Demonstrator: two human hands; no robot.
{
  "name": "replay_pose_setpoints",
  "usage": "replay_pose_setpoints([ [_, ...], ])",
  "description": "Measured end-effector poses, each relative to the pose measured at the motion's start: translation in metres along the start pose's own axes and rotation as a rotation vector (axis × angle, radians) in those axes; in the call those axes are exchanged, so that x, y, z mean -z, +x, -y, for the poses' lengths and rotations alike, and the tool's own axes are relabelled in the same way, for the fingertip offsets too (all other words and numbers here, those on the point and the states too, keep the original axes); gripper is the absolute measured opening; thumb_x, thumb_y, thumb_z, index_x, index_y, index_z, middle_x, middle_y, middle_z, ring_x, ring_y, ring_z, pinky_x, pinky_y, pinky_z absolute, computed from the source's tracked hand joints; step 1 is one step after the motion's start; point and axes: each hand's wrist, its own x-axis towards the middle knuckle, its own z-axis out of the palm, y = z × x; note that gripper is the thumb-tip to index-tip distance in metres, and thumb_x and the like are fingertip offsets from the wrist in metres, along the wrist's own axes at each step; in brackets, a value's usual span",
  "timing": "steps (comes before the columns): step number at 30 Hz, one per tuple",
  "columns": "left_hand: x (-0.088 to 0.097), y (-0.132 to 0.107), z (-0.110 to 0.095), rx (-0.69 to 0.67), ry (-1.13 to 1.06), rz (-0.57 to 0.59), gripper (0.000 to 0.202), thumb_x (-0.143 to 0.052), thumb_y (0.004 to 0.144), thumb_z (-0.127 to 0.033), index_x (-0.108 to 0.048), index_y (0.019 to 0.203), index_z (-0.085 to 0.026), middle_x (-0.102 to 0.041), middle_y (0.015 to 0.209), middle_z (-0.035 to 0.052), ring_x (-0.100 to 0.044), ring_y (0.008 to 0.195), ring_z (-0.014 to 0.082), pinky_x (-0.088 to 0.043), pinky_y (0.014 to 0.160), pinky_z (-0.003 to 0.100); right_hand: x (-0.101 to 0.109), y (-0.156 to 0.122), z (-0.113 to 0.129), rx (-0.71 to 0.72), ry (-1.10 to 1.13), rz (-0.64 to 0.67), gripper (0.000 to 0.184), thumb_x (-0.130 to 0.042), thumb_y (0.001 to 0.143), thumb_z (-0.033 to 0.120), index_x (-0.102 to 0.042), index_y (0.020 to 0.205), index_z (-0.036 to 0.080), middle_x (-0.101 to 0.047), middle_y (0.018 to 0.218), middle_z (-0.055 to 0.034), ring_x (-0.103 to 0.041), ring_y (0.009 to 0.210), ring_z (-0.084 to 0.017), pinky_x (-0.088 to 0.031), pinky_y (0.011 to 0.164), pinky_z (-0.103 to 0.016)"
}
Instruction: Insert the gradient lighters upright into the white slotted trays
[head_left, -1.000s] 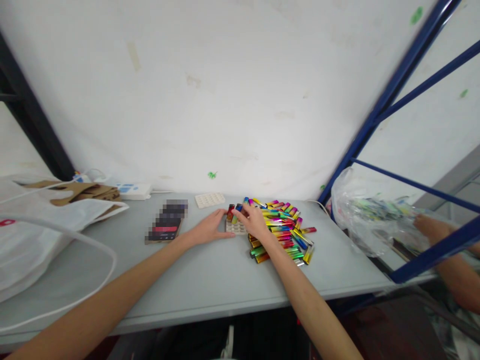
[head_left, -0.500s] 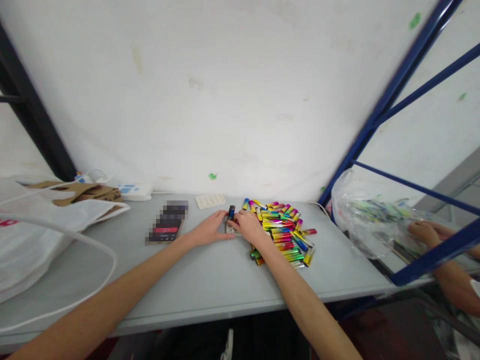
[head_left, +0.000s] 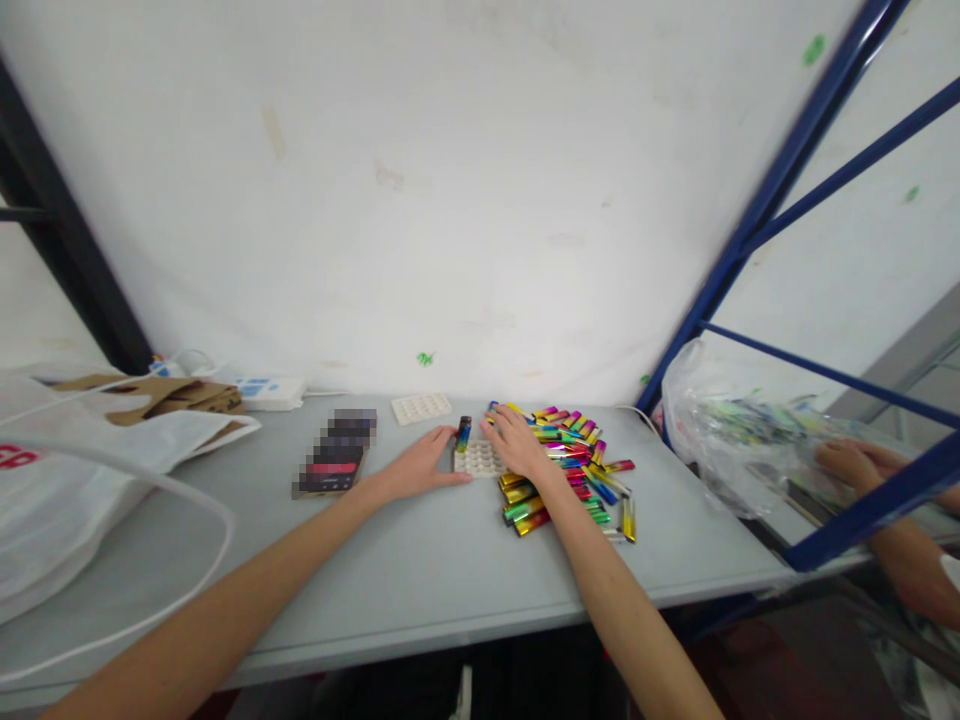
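Observation:
A small off-white tray with rows of holes (head_left: 478,460) lies on the table, and a shiny blue-and-gold lighter (head_left: 463,436) stands upright in its left back corner. My left hand (head_left: 420,468) holds the tray's left end, thumb along the front edge and fingers by the lighter. To the right, my right hand (head_left: 519,442) reaches over the left side of a heap of shiny multicoloured lighters (head_left: 574,455), its fingers stretched out and apart. Whether its fingertips touch a lighter is hard to make out. Part of the heap is hidden under this hand and forearm.
A second off-white tray (head_left: 421,407) lies near the wall. A phone (head_left: 337,455) is left of my hands. White plastic bags (head_left: 82,500) and cardboard (head_left: 176,392) fill the left side. Beyond a blue metal frame (head_left: 720,290), another person's hands (head_left: 851,465) are near a clear plastic bag (head_left: 697,430).
My right hand has moved from the upright lighter rightward to the heap, uncovering the tray's holes. The lighter stays standing in the tray. My left hand is in about the same place.

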Motion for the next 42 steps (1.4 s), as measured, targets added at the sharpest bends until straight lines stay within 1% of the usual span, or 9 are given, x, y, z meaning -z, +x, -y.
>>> replay_pose_setpoints([
  [5, 0.001, 0.000, -0.001, 0.015, 0.012, -0.002, 0.080, -0.081, 0.081, -0.068, -0.056, 0.139, -0.018, -0.064, 0.144, 0.0193, -0.062, 0.135, 0.0415, -0.047, 0.120, 0.053, 0.003, 0.000, -0.008, -0.149, -0.096, 0.165, 0.051, -0.046, 0.112, 0.042, -0.058, 0.155, 0.015, -0.048, 0.168, -0.0173, -0.042, 0.157, -0.029, -0.030, 0.129, -0.049],
  [9, 0.002, 0.000, -0.003, 0.018, 0.011, -0.002, 0.079, -0.082, 0.081, -0.066, -0.056, 0.139, -0.019, -0.064, 0.144, 0.0188, -0.062, 0.135, 0.0416, -0.047, 0.120, 0.053, 0.018, 0.004, -0.007, -0.113, -0.113, 0.217, 0.044, -0.040, 0.114, 0.037, -0.076, 0.129, 0.017, -0.073, 0.139, -0.0154, -0.067, 0.130, -0.025, -0.045, 0.114, -0.034],
  [13, 0.003, -0.001, -0.005, 0.028, 0.015, -0.013, 0.076, -0.083, 0.080, -0.064, -0.059, 0.137, -0.020, -0.066, 0.143, 0.0186, -0.063, 0.135, 0.0420, -0.048, 0.119, 0.053, 0.030, 0.003, -0.008, -0.169, -0.120, 0.165, 0.043, -0.042, 0.113, 0.037, -0.080, 0.114, 0.018, -0.081, 0.115, -0.0148, -0.073, 0.113, -0.026, -0.049, 0.103, -0.032],
  [20, 0.005, -0.001, -0.008, 0.027, 0.000, -0.004, 0.074, -0.083, 0.080, -0.063, -0.058, 0.136, -0.021, -0.066, 0.141, 0.0170, -0.063, 0.135, 0.0407, -0.049, 0.118, 0.053, 0.035, 0.018, -0.033, -0.346, -0.214, 0.084, 0.045, -0.035, 0.112, 0.017, -0.066, 0.143, 0.009, -0.070, 0.142, -0.0214, -0.065, 0.132, -0.024, -0.043, 0.112, -0.031],
  [28, 0.004, -0.001, -0.005, 0.015, -0.003, 0.000, 0.076, -0.081, 0.082, -0.064, -0.055, 0.138, -0.021, -0.064, 0.143, 0.0184, -0.062, 0.135, 0.0407, -0.048, 0.119, 0.054, 0.026, 0.048, -0.044, -0.427, -0.234, 0.134, 0.031, -0.050, 0.103, 0.010, -0.077, 0.118, 0.011, -0.078, 0.121, -0.0234, -0.073, 0.118, -0.030, -0.050, 0.106, -0.043],
  [32, 0.003, -0.001, -0.003, 0.014, -0.013, -0.011, 0.075, -0.082, 0.081, -0.063, -0.057, 0.137, -0.021, -0.065, 0.143, 0.0187, -0.062, 0.135, 0.0416, -0.049, 0.118, 0.054, 0.035, 0.049, -0.044, -0.364, -0.183, 0.092, 0.027, -0.058, 0.101, 0.013, -0.078, 0.119, 0.015, -0.076, 0.124, -0.0184, -0.071, 0.119, -0.026, -0.051, 0.105, -0.037],
  [35, 0.002, -0.001, -0.003, -0.001, -0.016, -0.018, 0.073, -0.082, 0.082, -0.063, -0.057, 0.136, -0.022, -0.065, 0.142, 0.0176, -0.062, 0.135, 0.0407, -0.049, 0.117, 0.054, 0.042, 0.040, -0.043, -0.287, 0.089, -0.067, 0.029, -0.061, 0.100, 0.023, -0.076, 0.124, 0.017, -0.073, 0.122, -0.0126, -0.073, 0.101, -0.019, -0.054, 0.092, -0.030],
  [38, 0.003, -0.001, -0.004, 0.004, -0.008, -0.007, 0.073, -0.081, 0.083, -0.065, -0.055, 0.136, -0.022, -0.065, 0.143, 0.0171, -0.062, 0.135, 0.0399, -0.048, 0.118, 0.053, 0.046, 0.027, -0.034, -0.287, 0.625, -0.261, 0.040, -0.071, 0.090, 0.039, -0.072, 0.125, 0.018, -0.071, 0.103, -0.0046, -0.064, 0.068, -0.014, -0.052, 0.067, -0.028],
  [42, 0.005, -0.002, -0.007, 0.016, -0.005, 0.010, 0.074, -0.080, 0.084, -0.067, -0.055, 0.135, -0.021, -0.064, 0.143, 0.0173, -0.061, 0.136, 0.0401, -0.048, 0.118, 0.054, 0.049, 0.015, -0.012, -0.345, 1.132, -0.367, 0.049, -0.089, 0.069, 0.049, -0.073, 0.104, 0.019, -0.066, 0.084, 0.0007, -0.055, 0.068, -0.013, -0.044, 0.061, -0.025],
])
